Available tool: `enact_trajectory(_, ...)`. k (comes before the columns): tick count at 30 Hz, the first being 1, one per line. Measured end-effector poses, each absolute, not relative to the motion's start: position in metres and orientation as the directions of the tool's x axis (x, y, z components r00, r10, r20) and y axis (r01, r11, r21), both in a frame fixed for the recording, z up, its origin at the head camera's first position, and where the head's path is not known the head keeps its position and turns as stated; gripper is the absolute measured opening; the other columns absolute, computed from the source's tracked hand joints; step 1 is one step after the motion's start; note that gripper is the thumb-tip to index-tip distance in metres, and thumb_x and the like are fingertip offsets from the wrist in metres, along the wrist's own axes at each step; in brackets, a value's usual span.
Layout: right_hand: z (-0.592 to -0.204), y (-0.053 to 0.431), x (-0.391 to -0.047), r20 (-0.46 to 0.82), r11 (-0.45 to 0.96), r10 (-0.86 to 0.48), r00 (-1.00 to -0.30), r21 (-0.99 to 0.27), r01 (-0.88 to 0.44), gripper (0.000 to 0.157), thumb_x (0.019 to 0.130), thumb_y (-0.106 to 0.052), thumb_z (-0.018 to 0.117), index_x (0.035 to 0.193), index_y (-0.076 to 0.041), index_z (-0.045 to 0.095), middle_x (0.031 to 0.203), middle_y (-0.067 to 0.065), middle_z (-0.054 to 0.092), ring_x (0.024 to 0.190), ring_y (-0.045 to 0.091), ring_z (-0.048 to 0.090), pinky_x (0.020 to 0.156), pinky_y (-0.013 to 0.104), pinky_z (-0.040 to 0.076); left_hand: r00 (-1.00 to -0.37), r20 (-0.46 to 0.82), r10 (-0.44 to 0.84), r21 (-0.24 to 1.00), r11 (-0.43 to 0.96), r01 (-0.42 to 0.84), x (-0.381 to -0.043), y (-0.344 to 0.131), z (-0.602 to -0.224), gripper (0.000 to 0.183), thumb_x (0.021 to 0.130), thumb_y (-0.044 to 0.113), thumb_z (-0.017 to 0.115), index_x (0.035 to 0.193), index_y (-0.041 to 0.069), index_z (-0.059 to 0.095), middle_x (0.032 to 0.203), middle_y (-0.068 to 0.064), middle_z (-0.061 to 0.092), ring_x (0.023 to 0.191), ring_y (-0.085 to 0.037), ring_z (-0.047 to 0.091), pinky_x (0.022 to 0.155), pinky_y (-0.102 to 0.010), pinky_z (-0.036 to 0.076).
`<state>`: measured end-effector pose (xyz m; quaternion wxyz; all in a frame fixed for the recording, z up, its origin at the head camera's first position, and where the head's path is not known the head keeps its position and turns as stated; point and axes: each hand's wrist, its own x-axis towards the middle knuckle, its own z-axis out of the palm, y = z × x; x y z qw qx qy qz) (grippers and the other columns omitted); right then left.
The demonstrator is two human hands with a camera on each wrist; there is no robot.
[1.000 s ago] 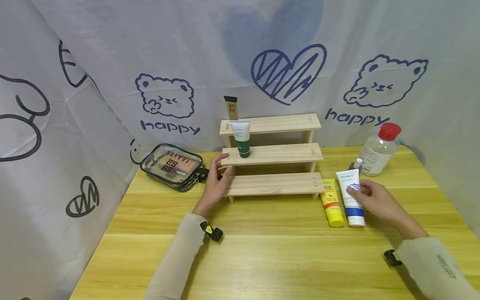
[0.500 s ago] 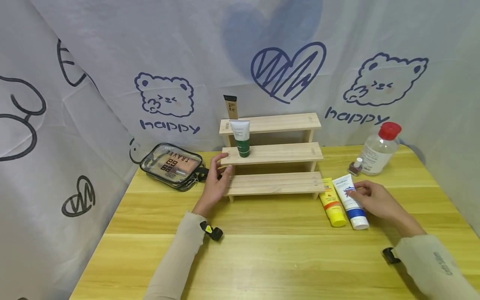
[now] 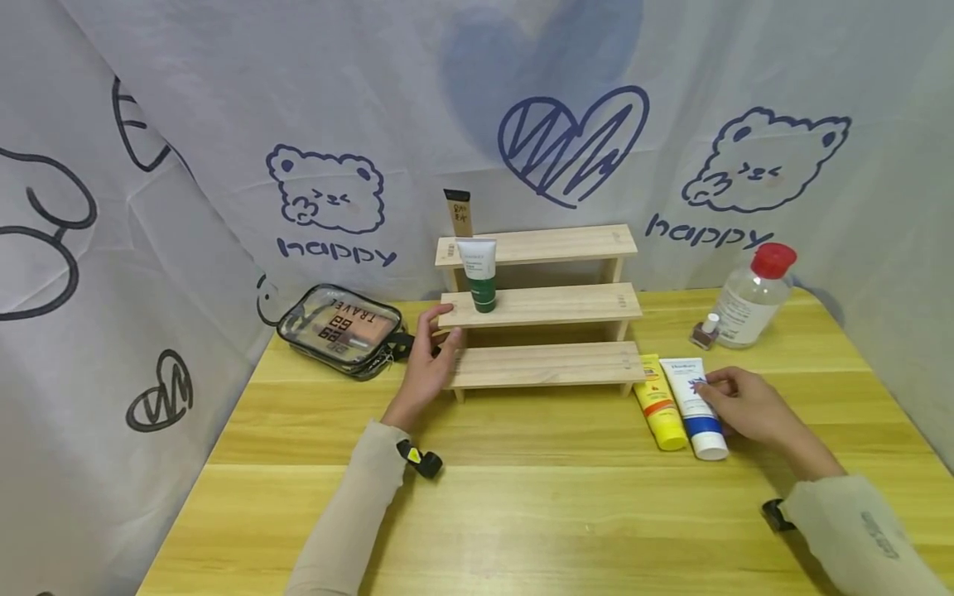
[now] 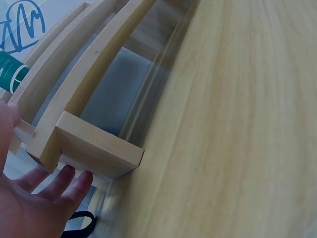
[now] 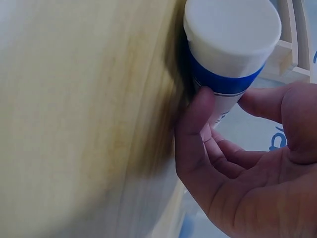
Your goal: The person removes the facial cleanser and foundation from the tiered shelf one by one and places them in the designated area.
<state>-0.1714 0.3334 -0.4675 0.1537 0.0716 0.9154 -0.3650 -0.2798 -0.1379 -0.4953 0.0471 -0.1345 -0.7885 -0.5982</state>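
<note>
My left hand (image 3: pixel 430 362) touches the left end of the three-tier wooden shelf (image 3: pixel 551 364); in the left wrist view its fingers (image 4: pixel 74 191) lie against the end of the shelf. At the right, my right hand (image 3: pixel 749 403) pinches a white and blue cream tube (image 3: pixel 695 406), its cap toward me. In the right wrist view thumb and fingers hold the tube (image 5: pixel 228 82) by its sides, close over the table. A yellow tube (image 3: pixel 660 404) lies just left of it. A green and white tube (image 3: pixel 480 277) stands on the middle tier, and a tan tube (image 3: pixel 459 213) with a black end on the top tier.
A clear travel pouch (image 3: pixel 341 329) lies left of the shelf. Behind my right hand stand a small dark nail polish bottle (image 3: pixel 704 333) with a white cap and a clear bottle (image 3: pixel 753 302) with a red cap. A printed curtain (image 3: pixel 417 99) hangs behind the table (image 3: pixel 522 497).
The white and blue tube has come down and nearer to me, its back end uncovering the nail polish bottle. My right hand shifted slightly with it. The left hand has stayed in place.
</note>
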Motion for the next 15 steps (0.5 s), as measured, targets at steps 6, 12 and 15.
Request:
enact_trajectory(6, -0.4668, 0.3279, -0.1705, -0.346, 0.714, 0.008, -0.938, -0.655, 0.247, 0.064, 0.118, -0.034, 0.048, 0.153, 0.019, 0.039, 0.129, 0.038, 0.060, 0.095, 0.029, 0.068, 0.074, 0.037, 0.064, -0.961, 0.231, 0.153, 0.931, 0.253, 0.264, -0.2795, -0.1378, -0.4961, 0.047, 0.117, 0.023, 0.054, 0.161, 0.023, 0.039, 0.160, -0.020, 0.045, 0.143, -0.045, 0.058, 0.118, -0.061, 0.048)
enact_trajectory(12, -0.4675, 0.3240, -0.1688, -0.348, 0.705, 0.009, -0.937, -0.662, 0.252, 0.063, 0.118, -0.032, 0.047, 0.154, 0.019, 0.038, 0.131, 0.038, 0.059, 0.096, 0.029, 0.069, 0.073, 0.037, 0.065, -0.960, 0.239, 0.148, 0.930, 0.248, 0.270, -0.2795, -0.1372, -0.4964, 0.046, 0.116, 0.023, 0.055, 0.160, 0.024, 0.041, 0.158, -0.021, 0.047, 0.142, -0.046, 0.058, 0.118, -0.063, 0.048)
enact_trajectory(15, -0.4671, 0.3230, -0.1682, -0.353, 0.704, 0.011, -0.936, -0.662, 0.258, 0.063, 0.118, -0.032, 0.047, 0.155, 0.019, 0.036, 0.133, 0.039, 0.057, 0.098, 0.030, 0.069, 0.074, 0.037, 0.066, -0.960, 0.238, 0.146, 0.932, 0.242, 0.268, -0.2805, -0.1368, -0.4964, 0.045, 0.116, 0.023, 0.056, 0.159, 0.023, 0.042, 0.157, -0.021, 0.048, 0.141, -0.046, 0.058, 0.118, -0.063, 0.048)
